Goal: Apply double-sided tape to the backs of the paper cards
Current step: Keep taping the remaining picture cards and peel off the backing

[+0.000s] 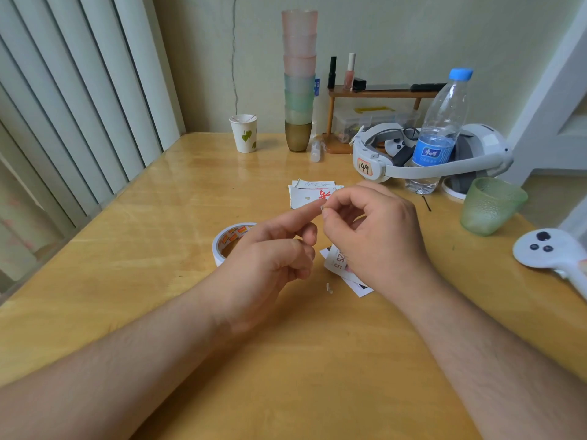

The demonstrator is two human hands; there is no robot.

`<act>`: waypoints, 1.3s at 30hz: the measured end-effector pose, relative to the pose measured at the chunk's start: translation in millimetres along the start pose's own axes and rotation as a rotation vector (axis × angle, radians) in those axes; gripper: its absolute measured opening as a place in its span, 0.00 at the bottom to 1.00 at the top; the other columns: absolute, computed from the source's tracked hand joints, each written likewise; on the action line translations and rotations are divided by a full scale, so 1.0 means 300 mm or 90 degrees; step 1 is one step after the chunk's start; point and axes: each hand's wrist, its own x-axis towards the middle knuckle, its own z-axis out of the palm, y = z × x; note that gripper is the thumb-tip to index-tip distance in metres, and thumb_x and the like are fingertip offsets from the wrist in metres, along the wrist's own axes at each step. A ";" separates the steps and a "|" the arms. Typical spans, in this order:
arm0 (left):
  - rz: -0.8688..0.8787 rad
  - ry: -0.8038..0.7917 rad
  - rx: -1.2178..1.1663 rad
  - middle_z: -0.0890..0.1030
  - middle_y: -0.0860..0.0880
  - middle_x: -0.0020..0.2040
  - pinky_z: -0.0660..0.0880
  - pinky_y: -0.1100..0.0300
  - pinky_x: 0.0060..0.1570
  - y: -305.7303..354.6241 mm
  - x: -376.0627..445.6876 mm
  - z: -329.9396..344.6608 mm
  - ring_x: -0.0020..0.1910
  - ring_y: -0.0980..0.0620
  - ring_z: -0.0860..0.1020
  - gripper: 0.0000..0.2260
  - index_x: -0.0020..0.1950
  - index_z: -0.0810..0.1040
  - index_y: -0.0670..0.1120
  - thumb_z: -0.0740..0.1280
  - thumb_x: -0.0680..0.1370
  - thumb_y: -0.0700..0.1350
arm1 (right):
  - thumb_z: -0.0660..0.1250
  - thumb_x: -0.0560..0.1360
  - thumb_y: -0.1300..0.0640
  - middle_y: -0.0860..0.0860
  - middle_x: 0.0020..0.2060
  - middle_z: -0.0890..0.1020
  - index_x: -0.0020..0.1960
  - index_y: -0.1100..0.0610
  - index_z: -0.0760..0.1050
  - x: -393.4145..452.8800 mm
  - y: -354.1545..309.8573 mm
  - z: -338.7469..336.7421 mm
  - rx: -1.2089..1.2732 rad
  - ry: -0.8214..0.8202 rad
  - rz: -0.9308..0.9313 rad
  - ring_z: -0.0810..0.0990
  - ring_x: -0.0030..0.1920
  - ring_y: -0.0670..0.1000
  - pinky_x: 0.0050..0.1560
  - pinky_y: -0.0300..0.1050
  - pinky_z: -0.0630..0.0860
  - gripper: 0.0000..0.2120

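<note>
Apparently mid-task, the person holds both hands together over the middle of the frame: the right hand (pixel 374 236) pinches something tiny and pale at the tip of the outstretched index finger of the left hand (pixel 273 249), whose other fingers are loosely curled and hold nothing; it looks like a scrap of tape or its backing being picked off, though it is too small to be sure. Just left of the left hand lies the white roll of double-sided tape with orange printing (pixel 230 241), flat on the yellow wooden table (pixel 158 217). Below the right hand a few white printed paper cards (pixel 344 269) lie partly hidden, and a second small pile of white paper cards with red characters (pixel 309 193) sits just above the hands. Whether either pile is taped already cannot be told, so I judge work remains. A small white scrap (pixel 329 288) lies near the lower cards. Farther out, a white paper cup with a green leaf print (pixel 244 133) holds thin sticks, a clear plastic water bottle with a blue cap (pixel 440 134) is nearly empty, a tall stack of pastel plastic cups (pixel 298 81) stands at upper centre, and a green textured glass tumbler (pixel 490 206) at right looks empty.
</note>
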 end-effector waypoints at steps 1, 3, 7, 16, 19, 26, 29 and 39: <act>0.000 0.002 0.000 0.72 0.50 0.45 0.68 0.56 0.45 0.000 0.000 0.000 0.40 0.50 0.67 0.33 0.69 0.83 0.50 0.61 0.66 0.33 | 0.74 0.72 0.60 0.41 0.38 0.79 0.42 0.53 0.84 0.000 -0.002 -0.001 0.001 0.001 0.000 0.80 0.36 0.46 0.39 0.39 0.77 0.03; 0.001 0.005 -0.004 0.72 0.49 0.45 0.68 0.55 0.45 -0.001 0.002 0.000 0.40 0.51 0.67 0.33 0.68 0.83 0.50 0.61 0.66 0.33 | 0.74 0.71 0.59 0.42 0.38 0.80 0.41 0.51 0.83 -0.001 -0.006 0.000 0.001 0.006 0.005 0.80 0.36 0.47 0.40 0.41 0.78 0.03; 0.007 0.003 0.016 0.70 0.47 0.46 0.68 0.56 0.45 -0.002 0.001 -0.001 0.41 0.50 0.67 0.33 0.70 0.82 0.50 0.61 0.66 0.33 | 0.73 0.68 0.52 0.42 0.38 0.80 0.41 0.48 0.82 -0.003 -0.011 0.001 0.008 0.008 0.021 0.80 0.38 0.47 0.40 0.42 0.79 0.03; 0.016 -0.009 0.058 0.70 0.48 0.48 0.69 0.57 0.45 -0.006 -0.002 -0.003 0.41 0.51 0.68 0.35 0.72 0.81 0.51 0.62 0.66 0.32 | 0.75 0.70 0.58 0.44 0.35 0.80 0.39 0.51 0.83 0.000 -0.017 -0.008 -0.041 0.021 -0.004 0.79 0.35 0.46 0.37 0.44 0.78 0.03; 0.014 -0.010 0.047 0.70 0.48 0.47 0.68 0.57 0.45 -0.004 -0.003 0.000 0.41 0.51 0.68 0.35 0.70 0.82 0.51 0.62 0.66 0.32 | 0.74 0.70 0.60 0.46 0.35 0.80 0.39 0.52 0.83 -0.002 -0.014 -0.008 -0.045 0.022 -0.003 0.78 0.35 0.46 0.37 0.42 0.76 0.04; -0.005 0.013 0.010 0.72 0.49 0.45 0.69 0.56 0.45 -0.002 0.000 -0.001 0.40 0.51 0.68 0.32 0.69 0.82 0.48 0.61 0.66 0.34 | 0.74 0.72 0.62 0.44 0.35 0.80 0.39 0.52 0.82 -0.001 -0.020 -0.013 0.012 -0.004 0.082 0.79 0.35 0.48 0.31 0.36 0.75 0.06; -0.009 0.019 -0.006 0.72 0.50 0.44 0.68 0.56 0.45 0.000 0.003 -0.004 0.39 0.52 0.69 0.31 0.67 0.83 0.48 0.61 0.66 0.34 | 0.73 0.74 0.60 0.45 0.33 0.80 0.38 0.50 0.81 0.002 -0.023 -0.016 0.076 -0.041 0.171 0.77 0.31 0.46 0.30 0.41 0.76 0.08; -0.044 0.018 -0.079 0.73 0.51 0.45 0.67 0.55 0.44 0.006 0.014 -0.017 0.39 0.53 0.71 0.29 0.64 0.85 0.50 0.62 0.66 0.35 | 0.71 0.77 0.61 0.51 0.32 0.81 0.43 0.54 0.82 0.025 0.003 -0.015 0.309 -0.049 0.383 0.81 0.36 0.47 0.41 0.44 0.79 0.06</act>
